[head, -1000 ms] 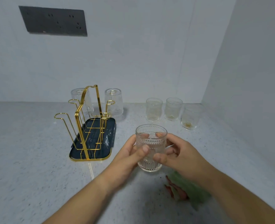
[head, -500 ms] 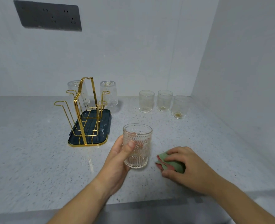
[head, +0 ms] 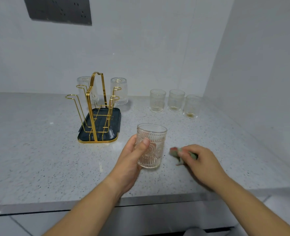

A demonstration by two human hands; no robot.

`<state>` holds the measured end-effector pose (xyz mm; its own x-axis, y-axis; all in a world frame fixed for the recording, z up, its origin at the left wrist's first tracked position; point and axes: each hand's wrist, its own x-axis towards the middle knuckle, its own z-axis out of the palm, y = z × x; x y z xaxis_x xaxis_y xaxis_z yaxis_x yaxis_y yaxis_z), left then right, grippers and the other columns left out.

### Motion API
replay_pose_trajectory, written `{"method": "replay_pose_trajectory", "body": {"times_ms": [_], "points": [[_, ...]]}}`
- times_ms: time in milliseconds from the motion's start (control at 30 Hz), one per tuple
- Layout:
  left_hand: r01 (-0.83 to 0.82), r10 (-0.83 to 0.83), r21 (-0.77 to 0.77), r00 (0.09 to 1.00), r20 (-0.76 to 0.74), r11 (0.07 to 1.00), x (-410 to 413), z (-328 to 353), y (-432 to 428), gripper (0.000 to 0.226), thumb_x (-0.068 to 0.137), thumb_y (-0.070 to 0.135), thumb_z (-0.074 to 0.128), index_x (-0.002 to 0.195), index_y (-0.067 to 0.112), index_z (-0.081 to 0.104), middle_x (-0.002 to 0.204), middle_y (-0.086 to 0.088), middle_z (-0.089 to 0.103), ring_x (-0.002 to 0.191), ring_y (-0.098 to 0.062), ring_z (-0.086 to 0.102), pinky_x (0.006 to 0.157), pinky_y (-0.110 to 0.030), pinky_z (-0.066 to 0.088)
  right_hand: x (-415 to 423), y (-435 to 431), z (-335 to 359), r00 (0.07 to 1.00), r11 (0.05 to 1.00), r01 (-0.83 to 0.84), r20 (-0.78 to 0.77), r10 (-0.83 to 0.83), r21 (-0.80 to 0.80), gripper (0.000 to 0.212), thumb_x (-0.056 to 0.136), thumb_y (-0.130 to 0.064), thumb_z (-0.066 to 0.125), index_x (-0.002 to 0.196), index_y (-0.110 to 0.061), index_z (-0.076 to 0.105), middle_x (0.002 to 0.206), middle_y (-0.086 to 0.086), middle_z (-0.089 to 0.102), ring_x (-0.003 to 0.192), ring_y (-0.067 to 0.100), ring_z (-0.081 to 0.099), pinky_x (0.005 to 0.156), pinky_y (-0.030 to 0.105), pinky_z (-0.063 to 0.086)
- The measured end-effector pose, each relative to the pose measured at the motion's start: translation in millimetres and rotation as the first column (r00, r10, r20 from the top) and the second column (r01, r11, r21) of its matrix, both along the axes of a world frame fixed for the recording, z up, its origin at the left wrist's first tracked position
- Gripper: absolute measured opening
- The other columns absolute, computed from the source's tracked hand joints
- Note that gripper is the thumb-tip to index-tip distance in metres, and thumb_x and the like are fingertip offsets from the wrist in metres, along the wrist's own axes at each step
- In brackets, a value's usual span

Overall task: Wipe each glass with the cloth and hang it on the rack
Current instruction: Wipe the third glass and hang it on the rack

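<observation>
My left hand [head: 132,155] grips a ribbed clear glass [head: 152,147], upright, just above the counter. To its right my right hand [head: 200,160] holds a bunched green and pink cloth [head: 175,152], blurred by motion and apart from the glass. The gold wire rack [head: 96,106] stands on its dark tray [head: 83,128] to the left rear. Two glasses hang upside down on its far pegs, one on the left [head: 87,89] and one on the right [head: 119,90]. The near pegs are bare.
Three upright glasses [head: 158,100] [head: 175,100] [head: 191,106] stand in a row at the back right, close to the side wall [head: 260,82]. The speckled counter's front edge [head: 106,203] runs below my forearms. A dark socket panel [head: 59,10] is on the back wall.
My right hand let go of the glass, dropped to the cloth on the counter and picked it up. My left hand kept hold of the glass.
</observation>
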<state>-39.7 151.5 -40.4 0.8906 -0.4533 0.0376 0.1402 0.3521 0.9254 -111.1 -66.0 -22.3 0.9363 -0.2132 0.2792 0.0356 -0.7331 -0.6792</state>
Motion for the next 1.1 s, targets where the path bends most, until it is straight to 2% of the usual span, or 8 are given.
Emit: {"method": "replay_pose_trajectory", "body": {"times_ms": [100,167,367,467,567,767,867,1100], "points": [[-0.011,0.011,0.0,1.0,-0.001,1.0,-2,2,-2,0.059,0.089,0.051,0.065,0.137,0.017,0.06,0.134,-0.014,0.07,0.126,-0.038,0.064,0.109,-0.063,0.048,0,20,18,0.99,0.788,0.1,0.019,-0.14,0.608,0.033,0.103,-0.032,0.057,0.077,-0.017,0.071,0.08,0.001,0.077,0.085,0.023,0.077,0.08,0.06,0.058],[-0.044,0.044,-0.013,0.999,-0.011,0.999,-5,5,-5,0.075,0.082,0.065,0.071,0.137,0.014,0.06,0.131,-0.021,0.069,0.122,-0.046,0.064,0.103,-0.067,0.05,2,42,28,0.988,0.604,0.061,0.036,-0.147,0.795,0.03,0.104,-0.037,0.052,0.091,-0.022,0.074,0.089,0.011,0.078,0.088,0.041,0.074,0.083,0.063,0.056],[-0.091,0.089,-0.047,0.995,-0.034,0.995,-5,11,-6,0.077,0.091,0.07,0.055,0.145,0.015,0.055,0.137,-0.019,0.067,0.127,-0.038,0.065,0.11,-0.062,0.047,10,110,30,0.962,0.735,-0.272,0.196,0.191,0.622,0.043,0.11,-0.04,0.031,0.152,-0.044,0.039,0.149,-0.025,0.05,0.126,-0.009,0.056,0.099,0.02,0.052],[-0.087,0.078,-0.083,0.992,-0.101,0.993,-4,13,-1,0.062,0.102,0.06,0.037,0.139,0.018,0.064,0.133,-0.01,0.072,0.128,-0.027,0.066,0.109,-0.047,0.049,2,122,15,0.947,0.903,-0.316,0.156,0.281,0.291,0.052,0.108,-0.051,0.022,0.158,-0.048,0.01,0.166,-0.031,0.002,0.153,-0.009,0.005,0.128,0.041,0.018],[-0.045,0.03,-0.092,0.987,-0.16,0.995,-3,16,3,0.071,0.099,0.065,0.039,0.137,0.012,0.066,0.133,-0.013,0.071,0.127,-0.026,0.066,0.11,-0.04,0.048,-11,122,-2,0.943,0.942,-0.33,0.076,0.325,0.058,0.056,0.106,-0.051,0.018,0.158,-0.045,-0.002,0.162,-0.034,-0.023,0.15,-0.008,-0.02,0.129,0.044,0.003],[-0.016,0.012,-0.062,0.998,-0.07,0.998,-6,15,-3,0.065,0.098,0.058,0.039,0.144,0.015,0.06,0.14,-0.01,0.068,0.132,-0.025,0.063,0.119,-0.05,0.041,3,108,13,0.968,0.934,-0.249,0.071,0.239,0.257,0.066,0.104,-0.049,0.026,0.159,-0.04,-0.009,0.167,-0.029,-0.008,0.148,-0.019,-0.003,0.127,0.022,0.011],[-0.004,0.003,-0.073,1.0,-0.021,0.997,-9,28,-4,0.066,0.1,0.059,0.037,0.144,0.017,0.06,0.138,-0.014,0.068,0.13,-0.03,0.064,0.115,-0.056,0.044,10,104,26,0.958,0.868,-0.288,0.14,0.252,0.404,0.066,0.1,-0.051,0.03,0.159,-0.044,0.001,0.166,-0.03,0.008,0.143,-0.023,0.015,0.108,-0.002,0.024],[-0.09,0.097,-0.065,0.989,0.11,0.994,-11,52,-8,0.075,0.089,0.058,0.07,0.145,0.011,0.051,0.135,-0.019,0.067,0.121,-0.037,0.068,0.099,-0.055,0.056,0,105,53,0.935,0.872,-0.328,0.26,0.243,0.363,0.061,0.102,-0.054,0.023,0.159,-0.044,0.004,0.163,-0.036,0.008,0.146,-0.021,0.011,0.115,0.005,0.018]]}}
